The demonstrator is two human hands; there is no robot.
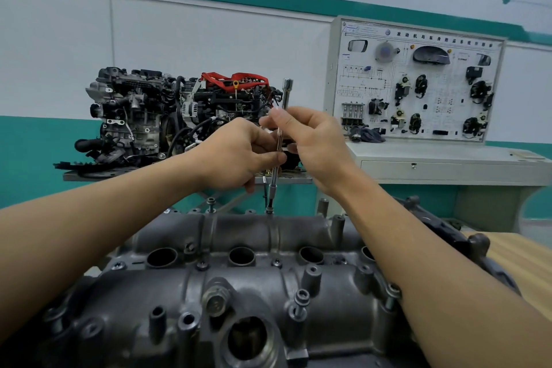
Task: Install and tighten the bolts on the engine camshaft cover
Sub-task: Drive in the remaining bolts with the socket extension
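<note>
Pinching the long tool (285, 98) with left hand (239, 155) and right hand (316, 146). Nearly straight up. Down from the fingers (269, 121) to the bolt (269, 210), left hand closer.

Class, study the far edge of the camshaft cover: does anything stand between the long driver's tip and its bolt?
Nothing visible does. The driver, held in the left hand and right hand, reaches down with its tip meeting the bolt at the far edge of the camshaft cover.

The left forearm (104, 218) and right forearm (433, 248) are bare up to the picture's edge. The left hand (239, 155) and right hand (313, 143) are bare too, with short nails.
</note>
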